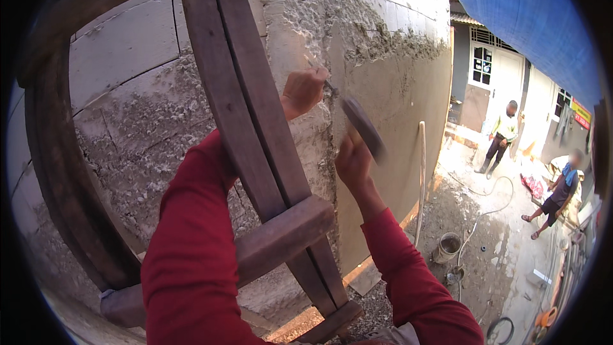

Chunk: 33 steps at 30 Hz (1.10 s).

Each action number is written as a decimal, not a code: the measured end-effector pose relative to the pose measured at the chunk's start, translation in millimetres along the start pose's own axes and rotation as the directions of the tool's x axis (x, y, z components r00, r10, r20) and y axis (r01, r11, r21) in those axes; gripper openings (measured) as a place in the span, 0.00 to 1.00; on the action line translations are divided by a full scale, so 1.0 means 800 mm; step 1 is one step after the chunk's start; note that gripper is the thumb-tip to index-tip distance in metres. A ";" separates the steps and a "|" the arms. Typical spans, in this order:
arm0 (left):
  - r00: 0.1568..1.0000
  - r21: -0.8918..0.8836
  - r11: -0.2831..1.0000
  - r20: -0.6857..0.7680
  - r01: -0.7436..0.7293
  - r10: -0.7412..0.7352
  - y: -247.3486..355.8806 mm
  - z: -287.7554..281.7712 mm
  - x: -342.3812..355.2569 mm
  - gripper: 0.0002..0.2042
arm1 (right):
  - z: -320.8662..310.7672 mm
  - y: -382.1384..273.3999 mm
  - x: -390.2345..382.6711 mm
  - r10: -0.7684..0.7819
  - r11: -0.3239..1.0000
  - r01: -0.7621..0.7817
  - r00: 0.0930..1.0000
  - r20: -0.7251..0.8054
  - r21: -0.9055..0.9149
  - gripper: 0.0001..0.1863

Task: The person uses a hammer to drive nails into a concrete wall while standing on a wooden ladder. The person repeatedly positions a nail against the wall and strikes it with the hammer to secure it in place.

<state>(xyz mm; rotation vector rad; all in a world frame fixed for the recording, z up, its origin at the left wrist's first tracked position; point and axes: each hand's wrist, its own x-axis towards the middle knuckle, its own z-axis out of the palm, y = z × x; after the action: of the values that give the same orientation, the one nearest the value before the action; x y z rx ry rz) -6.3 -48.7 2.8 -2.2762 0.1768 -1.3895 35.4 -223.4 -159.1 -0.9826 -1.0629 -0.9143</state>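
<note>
My left hand (305, 92) is closed around a slim dark chisel (331, 88), held at the rough plastered seam of the wall (281, 38). Most of the chisel is hidden in the fist. The left forearm passes behind a post of the wooden ladder (239, 89). Lower and to the right, my right hand (354, 158) grips a hammer (364, 129). Its dark head is smeared by motion and tilts just right of the chisel's end. The wall beside the hammer is smooth grey plaster; left of the ladder it is rough block and mortar.
A ladder rung (284, 236) crosses close in front of me. Far below stand a bucket (447, 247), a pole (421, 182) leaning by the wall and a hose (488, 211). Two people, one in a light top (506, 129) and one in dark clothes (562, 188), stand there. A blue tarp (530, 13) hangs overhead.
</note>
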 end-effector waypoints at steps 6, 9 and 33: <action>0.997 -0.015 0.998 0.059 0.053 -0.052 -0.019 -0.017 0.002 0.09 | -0.007 -0.075 0.014 0.213 0.972 -0.217 0.976 0.051 0.091 0.12; 0.999 -0.002 0.999 0.028 0.035 -0.035 -0.018 -0.014 0.002 0.08 | 0.010 -0.073 0.039 -0.083 0.817 0.220 0.960 -0.269 0.533 0.15; 0.998 0.032 0.999 0.068 0.015 -0.017 -0.025 -0.011 0.004 0.07 | 0.004 -0.098 0.048 -0.100 0.850 0.219 0.960 -0.261 0.480 0.18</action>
<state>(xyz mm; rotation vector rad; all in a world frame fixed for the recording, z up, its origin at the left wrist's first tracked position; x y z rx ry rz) -15.5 -34.9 17.6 -2.2995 0.1139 -1.3111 -29.5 -248.7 -106.3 -0.3434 -1.1208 -0.7990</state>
